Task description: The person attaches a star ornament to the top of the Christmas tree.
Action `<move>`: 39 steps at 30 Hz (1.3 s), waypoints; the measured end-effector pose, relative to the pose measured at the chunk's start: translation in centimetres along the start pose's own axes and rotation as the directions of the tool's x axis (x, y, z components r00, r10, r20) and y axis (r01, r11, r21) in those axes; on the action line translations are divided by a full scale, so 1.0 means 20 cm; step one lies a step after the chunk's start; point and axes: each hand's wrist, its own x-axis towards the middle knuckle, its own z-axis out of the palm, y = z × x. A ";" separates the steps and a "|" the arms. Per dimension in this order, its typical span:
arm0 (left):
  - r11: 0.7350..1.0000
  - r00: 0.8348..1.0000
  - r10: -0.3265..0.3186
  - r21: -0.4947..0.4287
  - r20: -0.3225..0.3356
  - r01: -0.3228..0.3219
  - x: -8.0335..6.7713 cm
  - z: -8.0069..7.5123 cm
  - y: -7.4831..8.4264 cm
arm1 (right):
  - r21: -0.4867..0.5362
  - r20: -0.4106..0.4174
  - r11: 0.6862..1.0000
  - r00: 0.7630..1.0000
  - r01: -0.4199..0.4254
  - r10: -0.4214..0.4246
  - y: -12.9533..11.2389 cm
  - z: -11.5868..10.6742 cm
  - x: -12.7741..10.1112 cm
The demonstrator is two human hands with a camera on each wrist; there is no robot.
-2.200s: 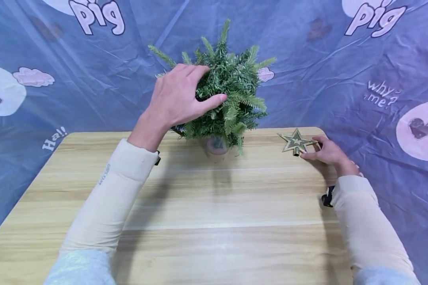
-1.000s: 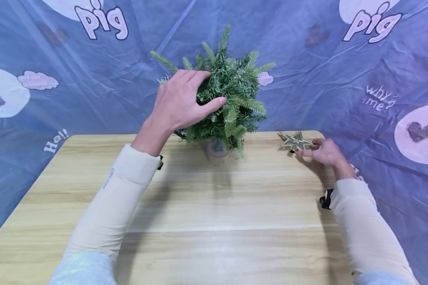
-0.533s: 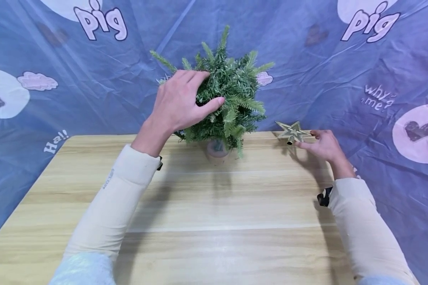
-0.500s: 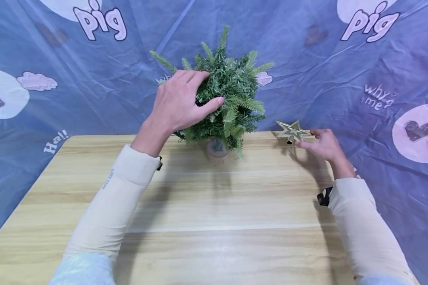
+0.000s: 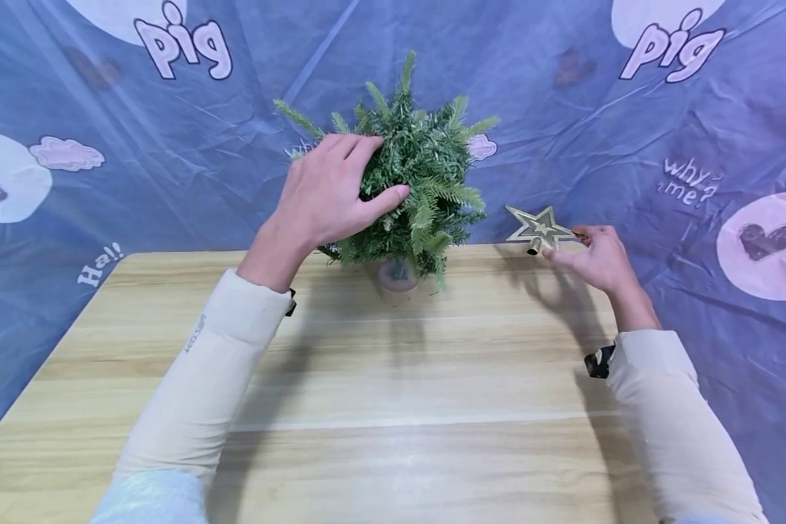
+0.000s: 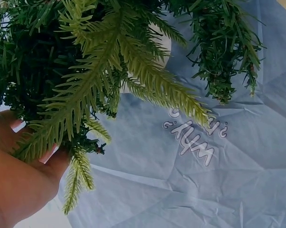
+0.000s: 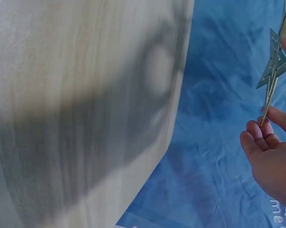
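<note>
A small artificial Christmas tree (image 5: 426, 167) stands at the back middle of the table, in a small round pot (image 5: 398, 280). My left hand (image 5: 327, 185) grips its foliage from the left, thumb across the front; some of the fingers are hidden among the branches. In the left wrist view, that hand (image 6: 19, 175) cups a branch (image 6: 86, 90) at the left edge. My right hand (image 5: 599, 258) pinches a gold star tree topper (image 5: 542, 227) by one point and its lower edge, above the table's back right corner. The topper's short tube (image 5: 533, 247) points down toward me.
The wooden table (image 5: 340, 378) ends at the back against a blue printed cloth (image 5: 563, 131), which also hangs along both sides. Dark wrist cameras (image 5: 600, 362) sit at the sleeve cuffs. The right hand's shadow falls on the table below it.
The star topper lay flat on the table; my right hand has lifted it and tilted its face toward me. My left hand stays on the tree. The head view has shifted slightly.
</note>
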 end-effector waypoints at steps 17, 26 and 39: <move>0.999 1.000 -0.020 -0.031 0.001 0.020 0.00 0.01 0.01 | 0.022 -0.097 0.999 0.995 0.026 -0.024 -0.10 -0.02 -0.02; 0.999 1.000 -0.022 -0.032 0.009 0.023 0.00 0.01 0.01 | 0.017 -0.128 0.999 0.991 0.044 -0.041 -0.13 -0.02 -0.03; 0.999 1.000 -0.029 -0.041 -0.004 0.029 0.00 0.01 0.00 | 0.057 -0.218 0.993 0.972 0.105 -0.090 -0.21 -0.03 -0.04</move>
